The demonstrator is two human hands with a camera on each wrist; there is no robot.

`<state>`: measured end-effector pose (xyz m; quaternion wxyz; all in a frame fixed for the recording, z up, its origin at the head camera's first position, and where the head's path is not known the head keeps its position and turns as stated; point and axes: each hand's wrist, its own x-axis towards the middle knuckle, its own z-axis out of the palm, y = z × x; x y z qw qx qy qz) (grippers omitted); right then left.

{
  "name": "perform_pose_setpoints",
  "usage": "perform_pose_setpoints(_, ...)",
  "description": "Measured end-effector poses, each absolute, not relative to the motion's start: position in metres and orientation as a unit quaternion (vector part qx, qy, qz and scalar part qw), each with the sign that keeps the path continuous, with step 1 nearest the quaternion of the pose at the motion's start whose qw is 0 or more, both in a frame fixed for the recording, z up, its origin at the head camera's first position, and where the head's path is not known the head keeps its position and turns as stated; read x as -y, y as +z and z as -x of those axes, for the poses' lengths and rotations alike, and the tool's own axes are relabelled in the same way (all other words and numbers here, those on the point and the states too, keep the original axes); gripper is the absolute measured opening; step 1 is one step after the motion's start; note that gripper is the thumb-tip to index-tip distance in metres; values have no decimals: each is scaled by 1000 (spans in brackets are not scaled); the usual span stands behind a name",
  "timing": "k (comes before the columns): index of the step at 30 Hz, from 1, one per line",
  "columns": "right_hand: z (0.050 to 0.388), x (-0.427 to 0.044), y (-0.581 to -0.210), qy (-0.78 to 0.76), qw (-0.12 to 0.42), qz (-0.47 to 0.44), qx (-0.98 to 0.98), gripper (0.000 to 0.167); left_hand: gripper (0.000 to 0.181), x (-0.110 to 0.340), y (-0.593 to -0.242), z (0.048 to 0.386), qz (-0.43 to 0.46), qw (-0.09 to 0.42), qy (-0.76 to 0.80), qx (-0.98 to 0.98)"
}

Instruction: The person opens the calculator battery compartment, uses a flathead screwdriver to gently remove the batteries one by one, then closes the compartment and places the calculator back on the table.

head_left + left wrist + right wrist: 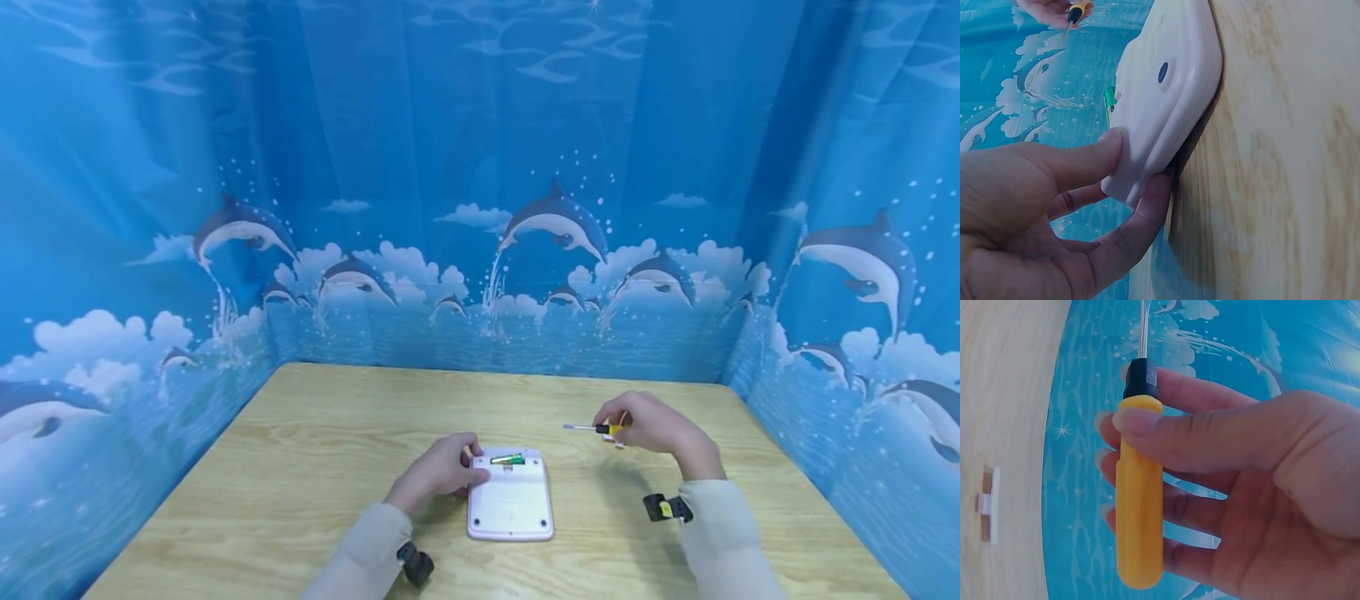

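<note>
- Your left hand (447, 468) pinches the edge of a flat, pale pinkish-white plastic box with round corners (510, 504). Your thumb is on top, and a finger is tucked under the rim.
- Your right hand (652, 421) holds a small screwdriver with a fat yellow handle, a black collar and a thin silver metal shaft (1140, 506). Your thumb presses one side of the handle and your fingers go round the other. It is up in the air, apart from the box, and in the head view its tip points left.
- The box is on the table in front of you, with its little dark round feet facing up.
- A shiny green battery (516, 459) is in the slot near the far end of the box. It sits on a slant, and one end pokes up.
- A small, pale pink plastic piece with a tab (994, 505) lies on the table below your right hand, well apart from the box.
- You have pale, puffy sleeves (723, 533) and a little black camera (416, 565) on each wrist.
- The table (337, 433) is light yellow wood with wavy lines.
- Past it hangs a blue curtain (450, 125) with jumping dolphins, white clouds and water.
</note>
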<state>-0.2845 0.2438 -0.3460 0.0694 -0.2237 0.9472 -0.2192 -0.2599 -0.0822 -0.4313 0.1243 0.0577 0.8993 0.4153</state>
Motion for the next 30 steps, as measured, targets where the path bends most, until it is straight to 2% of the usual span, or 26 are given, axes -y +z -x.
perform_pose_setpoints(13, 294, -273, -343, -199, 78, 250, -944, 26, 19, 84, -433, 261, -63, 123, 420, -897)
perform_pose_setpoints(30, 299, -322, -348, -185, 102, 214, -954, 28, 19, 82, -433, 261, -56, 121, 422, -897)
